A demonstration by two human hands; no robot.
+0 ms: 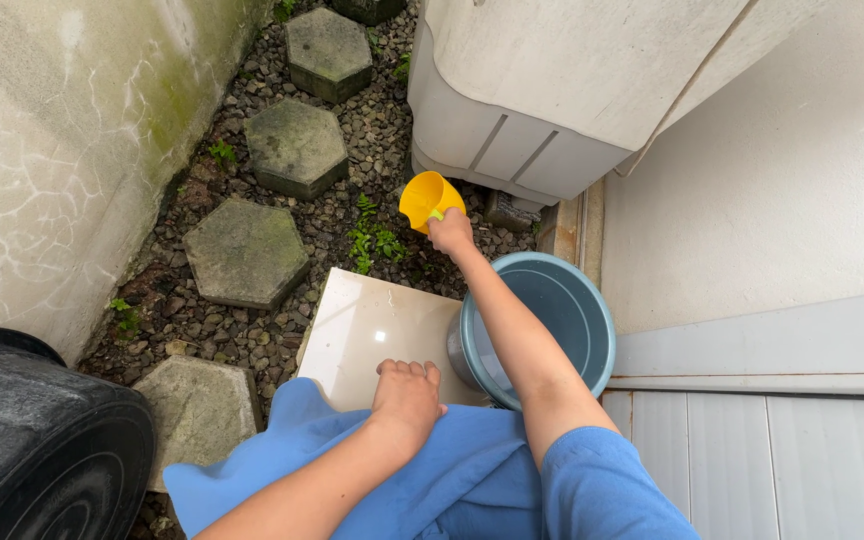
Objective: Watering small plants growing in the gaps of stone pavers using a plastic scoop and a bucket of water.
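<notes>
Head view is looking down: at the far left, a black tyre (42, 440) is sitting by the wall, with hexagonal stepping stones (245, 252) lying in the gravel. Left hand (407, 395) is pressing down, fingers curled, on blue cloth (352, 470) at the near edge of a pale tile (377, 325). Right hand (450, 232) is reaching out, gripping a yellow scoop (427, 197) beyond the tile's far right corner. Blue-grey bucket (572, 300) is standing at the tile's right edge.

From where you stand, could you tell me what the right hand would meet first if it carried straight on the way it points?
Probably the large pale tank: the right hand reaches toward its base, holding a yellow scoop. Depth is unclear.
</notes>
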